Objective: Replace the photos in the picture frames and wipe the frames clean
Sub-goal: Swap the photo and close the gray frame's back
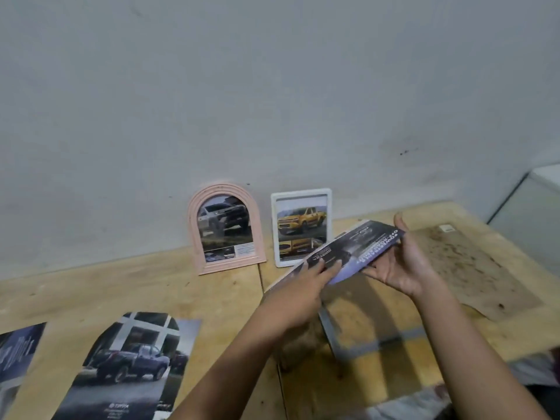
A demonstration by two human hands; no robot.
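From the head camera, both hands hold a dark printed sheet (351,250) above the wooden tabletop (127,286), right of centre. The left hand (298,294) lies on the sheet's near left part, its fingers (325,266) pressed flat on the top face. The right hand (403,262) supports the sheet's right end from below, palm up, thumb raised at the far edge and fingers curled under the paper. At the far side, leaning upright against the grey wall (272,86), stand two frames just beside each other: a pink arched frame (225,227) with a picture of a silver truck on the left, and a white rectangular frame (301,227) with a yellow truck on the right. Near the left, a cut-out page showing a blue truck (130,368) lies flat, and another dark page (15,356) lies at the left edge. A stained brown sheet (472,268) lies on the right of the tabletop.
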